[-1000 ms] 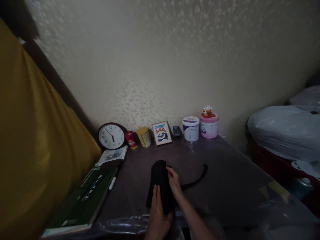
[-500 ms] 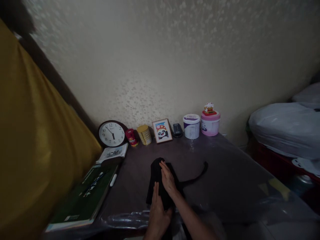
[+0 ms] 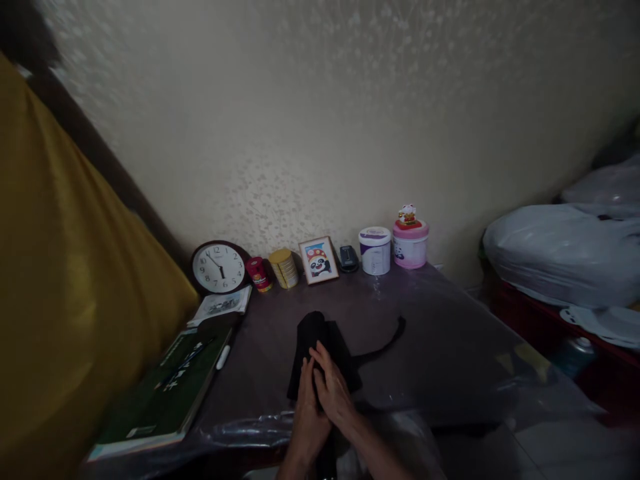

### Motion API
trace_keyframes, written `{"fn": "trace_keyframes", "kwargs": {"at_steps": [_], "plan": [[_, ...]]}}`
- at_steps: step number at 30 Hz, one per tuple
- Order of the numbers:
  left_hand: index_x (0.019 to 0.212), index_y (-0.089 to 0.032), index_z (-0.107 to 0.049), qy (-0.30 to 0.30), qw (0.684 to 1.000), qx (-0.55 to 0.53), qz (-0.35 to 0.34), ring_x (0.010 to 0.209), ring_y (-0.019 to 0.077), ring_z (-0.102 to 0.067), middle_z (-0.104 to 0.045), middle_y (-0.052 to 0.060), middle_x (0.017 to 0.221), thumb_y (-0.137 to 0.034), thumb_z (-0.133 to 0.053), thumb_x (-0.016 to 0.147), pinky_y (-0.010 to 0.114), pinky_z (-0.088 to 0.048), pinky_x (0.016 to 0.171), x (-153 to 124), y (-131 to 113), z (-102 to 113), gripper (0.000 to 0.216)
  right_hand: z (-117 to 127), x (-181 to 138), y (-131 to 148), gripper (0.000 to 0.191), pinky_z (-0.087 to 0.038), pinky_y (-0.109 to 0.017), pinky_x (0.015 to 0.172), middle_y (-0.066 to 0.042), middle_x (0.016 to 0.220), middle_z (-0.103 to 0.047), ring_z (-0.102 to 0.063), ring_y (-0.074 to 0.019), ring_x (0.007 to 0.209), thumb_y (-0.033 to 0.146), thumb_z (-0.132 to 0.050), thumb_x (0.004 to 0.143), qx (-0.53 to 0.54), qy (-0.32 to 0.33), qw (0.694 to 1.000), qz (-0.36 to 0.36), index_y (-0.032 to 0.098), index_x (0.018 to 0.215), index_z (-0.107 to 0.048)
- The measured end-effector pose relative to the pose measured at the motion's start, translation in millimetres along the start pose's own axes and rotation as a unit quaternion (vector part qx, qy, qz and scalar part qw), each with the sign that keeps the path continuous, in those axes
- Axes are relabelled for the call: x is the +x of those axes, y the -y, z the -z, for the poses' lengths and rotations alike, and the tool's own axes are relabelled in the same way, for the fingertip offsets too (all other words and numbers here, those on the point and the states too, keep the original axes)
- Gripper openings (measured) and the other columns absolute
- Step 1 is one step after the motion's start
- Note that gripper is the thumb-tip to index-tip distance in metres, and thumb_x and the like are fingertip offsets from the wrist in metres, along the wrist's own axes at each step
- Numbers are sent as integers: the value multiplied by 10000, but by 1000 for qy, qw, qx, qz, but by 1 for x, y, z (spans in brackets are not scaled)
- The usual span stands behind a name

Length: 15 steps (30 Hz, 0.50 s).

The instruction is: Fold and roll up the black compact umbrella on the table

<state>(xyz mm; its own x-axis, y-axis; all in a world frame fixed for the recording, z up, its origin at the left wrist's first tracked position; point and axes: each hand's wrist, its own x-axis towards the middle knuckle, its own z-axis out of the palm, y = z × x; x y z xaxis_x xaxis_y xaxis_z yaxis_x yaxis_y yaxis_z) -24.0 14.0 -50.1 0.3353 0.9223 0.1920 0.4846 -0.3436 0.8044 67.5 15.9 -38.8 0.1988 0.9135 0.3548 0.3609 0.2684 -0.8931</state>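
A black, loosely folded umbrella (image 3: 311, 328) lies on the table, its narrow rounded end away from me. Its thin strap (image 3: 383, 349) stretches out to the right and curls up at the tip. Below my hands a dark shaft (image 3: 327, 460) points toward me. My left hand (image 3: 309, 417) lies along the left part of the fabric with fingers stretched. From the right, my right hand (image 3: 333, 393) rests flat on the fabric, fingers straight and slightly apart. The fingertips of both hands nearly meet. What lies under the palms is hidden.
A dark table (image 3: 425, 333) has a clear plastic cover. Along the wall stand a clock (image 3: 219, 268), a red can (image 3: 259, 274), a yellow can (image 3: 283, 269), a picture frame (image 3: 319, 261) and two tubs (image 3: 375, 252). At left lie a green book (image 3: 165, 393) and a white marker (image 3: 223, 357).
My right hand has slid down the fabric toward me and closer to my left hand. The umbrella's far end is now uncovered. The whole view has shifted slightly.
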Motion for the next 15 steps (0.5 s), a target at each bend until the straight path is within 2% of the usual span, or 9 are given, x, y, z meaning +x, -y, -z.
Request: {"fn": "trace_keyframes", "kwargs": {"at_steps": [3, 7, 11, 15], "plan": [[1347, -117, -147, 0, 1000, -21, 19, 1333, 214, -159, -136, 152, 1452, -278, -496, 740, 387, -208, 1082, -1, -1, 1, 718, 4, -10, 7, 533, -335, -377, 1020, -53, 1263, -511, -441, -156, 1179, 164, -398, 798, 31, 9, 999, -15, 218, 1322, -311], [1333, -95, -148, -7, 999, -31, 39, 1313, 215, -230, -194, 177, 1430, -218, -510, 693, 379, -229, 1074, -1, -4, 2, 745, 17, -12, 4, 446, -367, -357, 988, -48, 1207, -557, -490, -164, 1131, 203, -417, 795, 92, 27, 995, -18, 223, 1240, -423], [1314, -90, -207, -20, 999, -25, 37, 1321, 211, -204, -146, 156, 1449, -140, -518, 629, 363, -221, 1079, -1, -8, -2, 754, 28, 13, -16, 378, -395, -375, 949, -87, 1136, -594, -541, -194, 1061, 270, -371, 797, 81, -62, 992, -74, 176, 1132, -521], [1306, -67, -273, -32, 999, 21, 21, 1340, 213, -130, -121, 143, 1458, -80, -491, 594, 358, -189, 1089, -1, -14, -9, 745, 19, 47, -28, 450, -331, -369, 1005, -105, 1236, -525, -464, -208, 1158, 286, -396, 765, 35, -67, 988, -135, 132, 1174, -508]]}}
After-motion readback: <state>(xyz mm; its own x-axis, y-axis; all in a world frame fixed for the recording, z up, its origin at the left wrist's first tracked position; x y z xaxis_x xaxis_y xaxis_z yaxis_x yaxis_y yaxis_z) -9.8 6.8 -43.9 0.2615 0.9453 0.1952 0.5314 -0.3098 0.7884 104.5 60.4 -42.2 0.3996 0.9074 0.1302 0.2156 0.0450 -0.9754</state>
